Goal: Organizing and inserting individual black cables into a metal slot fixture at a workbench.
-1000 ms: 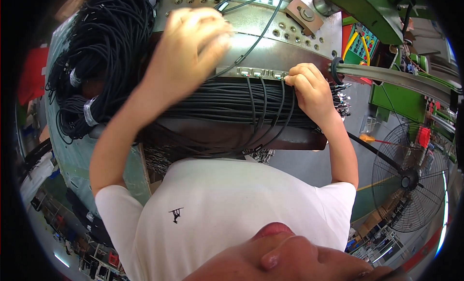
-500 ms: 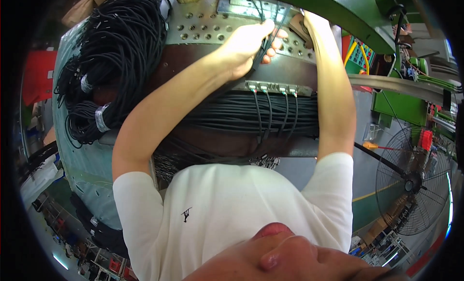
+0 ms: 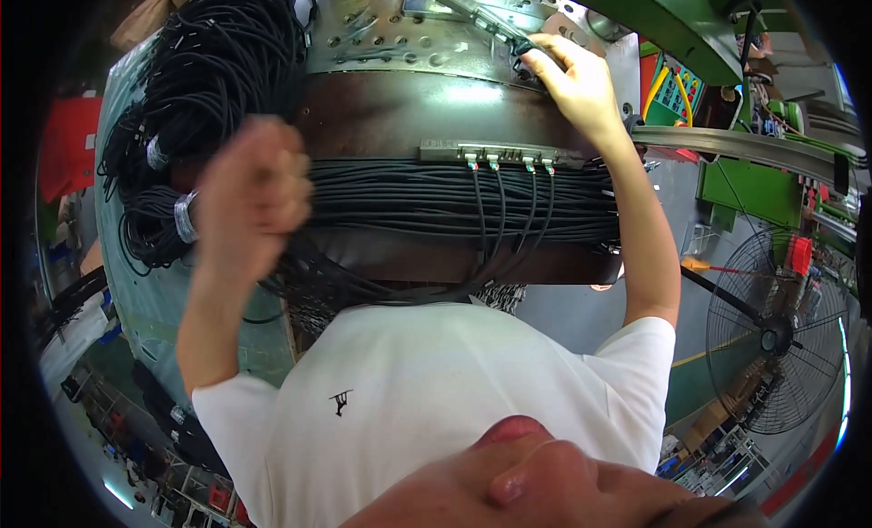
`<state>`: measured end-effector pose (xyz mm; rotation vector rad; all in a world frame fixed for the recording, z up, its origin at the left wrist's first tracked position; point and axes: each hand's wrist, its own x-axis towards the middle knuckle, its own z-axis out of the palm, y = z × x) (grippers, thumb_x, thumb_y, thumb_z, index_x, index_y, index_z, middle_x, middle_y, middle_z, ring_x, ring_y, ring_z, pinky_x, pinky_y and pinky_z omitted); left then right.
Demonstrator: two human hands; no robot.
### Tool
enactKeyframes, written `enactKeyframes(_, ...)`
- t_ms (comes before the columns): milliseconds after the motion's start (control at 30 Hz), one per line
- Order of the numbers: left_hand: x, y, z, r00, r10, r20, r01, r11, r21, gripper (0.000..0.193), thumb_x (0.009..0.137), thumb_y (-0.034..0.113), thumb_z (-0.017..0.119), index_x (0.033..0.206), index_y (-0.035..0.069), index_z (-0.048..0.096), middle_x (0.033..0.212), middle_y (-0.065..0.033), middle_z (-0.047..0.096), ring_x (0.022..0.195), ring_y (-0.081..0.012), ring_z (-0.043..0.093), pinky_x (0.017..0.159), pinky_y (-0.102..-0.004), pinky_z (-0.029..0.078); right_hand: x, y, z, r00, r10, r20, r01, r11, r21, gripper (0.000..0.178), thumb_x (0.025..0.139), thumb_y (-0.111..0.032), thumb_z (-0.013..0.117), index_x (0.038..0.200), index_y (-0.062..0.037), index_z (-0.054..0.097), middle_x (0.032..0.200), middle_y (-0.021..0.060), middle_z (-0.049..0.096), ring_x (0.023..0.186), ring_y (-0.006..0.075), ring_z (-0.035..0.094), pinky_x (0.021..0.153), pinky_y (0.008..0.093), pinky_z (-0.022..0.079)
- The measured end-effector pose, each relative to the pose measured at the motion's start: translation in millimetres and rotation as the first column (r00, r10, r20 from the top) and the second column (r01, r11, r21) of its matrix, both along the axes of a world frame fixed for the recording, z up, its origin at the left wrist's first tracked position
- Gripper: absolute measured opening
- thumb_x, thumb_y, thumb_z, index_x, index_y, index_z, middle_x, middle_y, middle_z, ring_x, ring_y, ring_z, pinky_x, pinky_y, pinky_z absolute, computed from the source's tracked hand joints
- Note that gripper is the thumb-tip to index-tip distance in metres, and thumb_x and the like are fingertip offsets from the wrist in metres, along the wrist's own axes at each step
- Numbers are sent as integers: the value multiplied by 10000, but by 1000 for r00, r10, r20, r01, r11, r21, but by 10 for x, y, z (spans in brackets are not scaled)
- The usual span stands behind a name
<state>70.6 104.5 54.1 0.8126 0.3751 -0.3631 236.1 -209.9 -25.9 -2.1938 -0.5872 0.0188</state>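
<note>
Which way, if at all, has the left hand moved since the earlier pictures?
Yes: the left hand has moved left and toward the body, away from the holed plate.

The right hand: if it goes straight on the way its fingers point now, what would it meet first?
Most likely the slim metal bar, whose near end lies right by the fingers of the right hand; they may already touch it, but depth is unclear here.
</note>
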Motion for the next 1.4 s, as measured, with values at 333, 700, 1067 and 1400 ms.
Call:
enactKeyframes(333,2,773,151,983,-179,46,23,366,930,580,999,492,371,949,-6,664,647,-35,635,527,-55,555,480,-167,420,-791,-77,152,949,217,228,-152,951,-271,265,783,-191,716,1021,-86,666,936,46,601,891,249,573,780,357,481)
enactKeyframes(700,445,-1258,-266,921,-390,-5,387,912,137,364,1018,358,386,915,41,531,547,8,492,442,-96,438,424,-232,385,126,404,162,711,183,680,-142,983,-116,166,832,-84,605,962,-15,682,873,137,666,830,280,636,752,361,506)
enactKeyframes(1067,1912,-824,-714,934,-324,153,350,916,-197,339,1035,242,325,1093,-55,479,741,-14,421,563,-80,391,443,-197,400,695,396,74,830,82,552,225,856,-465,186,851,-145,579,976,-41,670,851,166,653,789,315,622,721,403,496)
enactKeyframes(1400,1890,-613,-378,699,-688,196,-205,71,976,242,924,206,521,962,-6,632,907,-192,641,830,-290,613,741,-407,480,533,325,39,741,199,641,228,823,-520,152,784,-117,620,924,-94,674,767,111,642,733,296,633,669,400,504)
